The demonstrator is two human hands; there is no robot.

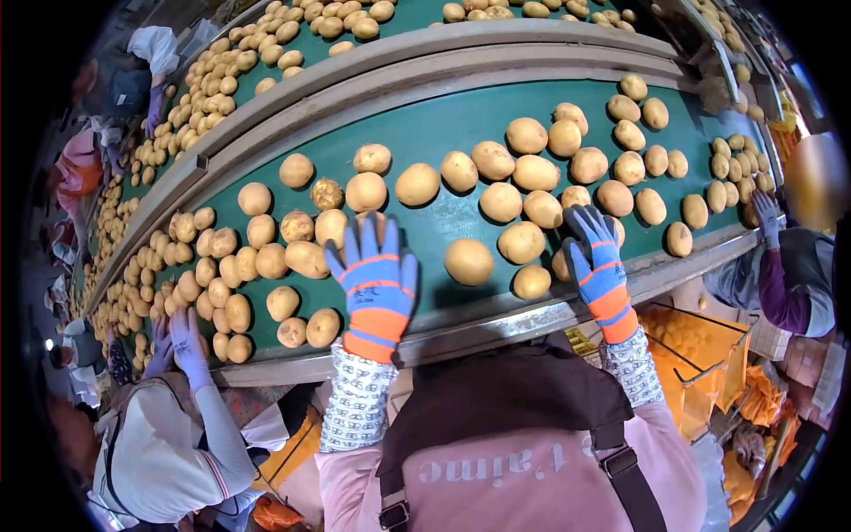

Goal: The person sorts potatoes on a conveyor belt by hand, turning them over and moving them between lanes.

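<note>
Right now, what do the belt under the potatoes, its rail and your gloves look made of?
The belt looks like matte green rubber or plastic: smooth, dull, seamless. The rail along its near edge looks like bare metal, grey with a faint sheen. The gloves on the left hand and right hand look knitted, blue with orange stripes; any coating is unclear.

Potatoes [560, 266] behind the right hand [599, 264] sit half hidden — far conveyor [417, 22] cut off.

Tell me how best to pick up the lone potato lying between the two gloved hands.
Take the potato across its round middle, coming down from above. It lies alone on the green belt, with free space all round, so fingers can close on both sides. The left hand looks slightly nearer than the right hand.
</note>
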